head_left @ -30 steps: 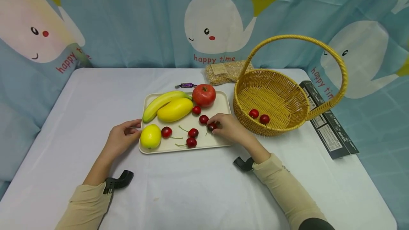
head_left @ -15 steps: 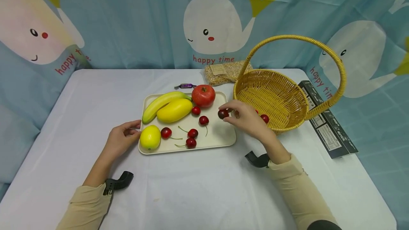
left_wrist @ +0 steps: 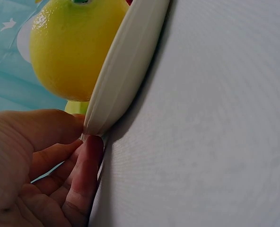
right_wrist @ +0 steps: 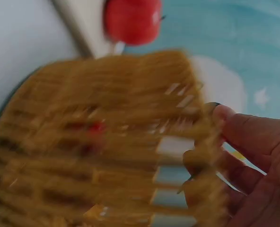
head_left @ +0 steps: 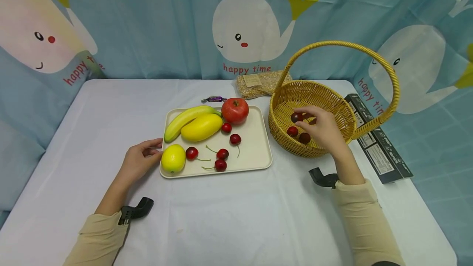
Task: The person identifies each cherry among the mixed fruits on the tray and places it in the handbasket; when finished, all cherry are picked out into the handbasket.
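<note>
My right hand (head_left: 322,127) pinches a dark red cherry (head_left: 297,117) between thumb and fingertips over the wicker basket (head_left: 275,132). Two more cherries lie on the basket's floor, one of them a bright red cherry (head_left: 292,131). In the right wrist view the blurred basket wall hides most of the held cherry. My left hand (head_left: 138,160) grips the left edge of the cream tray (head_left: 255,157); the left wrist view shows the thumb on its rim and fingers beneath, beside a lemon (left_wrist: 74,47). Also on the tray are a banana (head_left: 192,117), a mango (head_left: 202,127), a pomegranate (head_left: 235,111) and several cherries (head_left: 221,165).
Behind the tray lie a purple-wrapped candy (head_left: 215,99) and a bag of grains (head_left: 258,85). The basket's tall handle (head_left: 394,81) arches above it. A black box (head_left: 380,151) lies along its right side. A whale-print curtain (head_left: 155,32) hangs behind the table.
My right hand has lifted a cherry from the tray's right part and carried it right, over the basket. The left hand has stayed at the tray's edge.
</note>
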`<state>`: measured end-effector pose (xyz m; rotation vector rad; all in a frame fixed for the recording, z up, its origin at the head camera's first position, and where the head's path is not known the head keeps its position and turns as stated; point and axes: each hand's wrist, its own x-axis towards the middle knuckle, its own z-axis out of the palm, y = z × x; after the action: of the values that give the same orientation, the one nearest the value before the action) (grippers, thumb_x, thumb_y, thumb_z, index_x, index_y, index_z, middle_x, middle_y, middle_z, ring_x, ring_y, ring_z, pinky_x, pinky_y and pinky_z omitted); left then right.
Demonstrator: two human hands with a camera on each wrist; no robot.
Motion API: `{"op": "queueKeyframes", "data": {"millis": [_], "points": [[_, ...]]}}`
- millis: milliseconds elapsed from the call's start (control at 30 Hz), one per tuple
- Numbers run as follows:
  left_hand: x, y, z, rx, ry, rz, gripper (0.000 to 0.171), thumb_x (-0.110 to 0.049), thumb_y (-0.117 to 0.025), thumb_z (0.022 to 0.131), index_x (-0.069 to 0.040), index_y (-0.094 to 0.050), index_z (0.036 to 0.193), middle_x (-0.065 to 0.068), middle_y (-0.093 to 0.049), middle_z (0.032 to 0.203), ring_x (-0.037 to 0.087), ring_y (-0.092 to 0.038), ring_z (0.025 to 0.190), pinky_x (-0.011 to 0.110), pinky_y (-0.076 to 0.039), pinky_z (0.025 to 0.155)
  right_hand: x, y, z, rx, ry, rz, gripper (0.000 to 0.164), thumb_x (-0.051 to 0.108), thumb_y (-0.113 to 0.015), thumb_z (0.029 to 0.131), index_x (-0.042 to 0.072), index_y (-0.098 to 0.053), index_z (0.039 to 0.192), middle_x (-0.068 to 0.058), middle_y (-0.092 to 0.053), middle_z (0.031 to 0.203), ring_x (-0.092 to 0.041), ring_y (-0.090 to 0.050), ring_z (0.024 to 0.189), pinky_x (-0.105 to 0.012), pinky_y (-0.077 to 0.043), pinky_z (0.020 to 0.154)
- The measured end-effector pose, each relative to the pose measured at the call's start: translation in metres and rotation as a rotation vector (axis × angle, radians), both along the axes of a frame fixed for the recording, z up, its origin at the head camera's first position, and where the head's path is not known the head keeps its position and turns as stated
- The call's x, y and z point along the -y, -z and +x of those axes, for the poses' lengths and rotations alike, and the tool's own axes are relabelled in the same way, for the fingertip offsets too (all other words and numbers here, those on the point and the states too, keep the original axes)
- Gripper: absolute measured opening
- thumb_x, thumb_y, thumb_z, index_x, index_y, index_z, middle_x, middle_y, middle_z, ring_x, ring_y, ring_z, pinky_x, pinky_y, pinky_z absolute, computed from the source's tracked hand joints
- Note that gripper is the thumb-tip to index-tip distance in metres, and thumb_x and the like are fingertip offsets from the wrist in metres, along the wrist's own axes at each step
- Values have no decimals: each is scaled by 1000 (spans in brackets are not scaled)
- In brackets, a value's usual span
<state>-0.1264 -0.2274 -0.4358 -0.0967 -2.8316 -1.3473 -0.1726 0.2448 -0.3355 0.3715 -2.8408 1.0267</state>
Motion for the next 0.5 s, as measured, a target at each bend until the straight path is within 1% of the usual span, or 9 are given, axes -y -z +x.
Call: {"op": "queueKeyframes", "data": {"millis": [133, 233, 400, 500], "points": [[0, -1, 0, 1, 3, 2, 43, -16, -62, 88, 4, -54, 125, 19, -61, 109, 3, -51, 78, 9, -41, 64, -15, 12, -6, 50, 70, 5, 34, 13, -65, 86, 7, -61, 119, -13, -59, 115, -29, -55, 99, -45, -48, 79], [0, -2, 0, 2, 2, 1, 43, -16, -62, 88, 3, -54, 125, 19, -61, 109, 3, -51, 78, 9, -41, 64, -23, 19, -10, 77, 97, 20, 33, 12, -65, 86, 6, -61, 118, -15, -59, 115, -31, -55, 101, -47, -47, 81], [0, -3, 1, -9, 3, 6, 43, -15, -63, 87, 4, -54, 124, 20, -62, 108, 3, -51, 77, 8, -40, 64, -32, 28, -16, 125, 97, 52, 32, 8, -64, 86, 2, -60, 117, -19, -59, 113, -35, -54, 103, -49, -44, 83], [0, -2, 1, -14, 3, 8, 42, -14, -63, 87, 4, -54, 124, 20, -62, 108, 2, -51, 76, 8, -40, 64, -34, 31, -18, 153, 80, 75, 31, 7, -63, 86, 1, -59, 117, -20, -60, 113, -35, -53, 104, -49, -43, 84]]}}
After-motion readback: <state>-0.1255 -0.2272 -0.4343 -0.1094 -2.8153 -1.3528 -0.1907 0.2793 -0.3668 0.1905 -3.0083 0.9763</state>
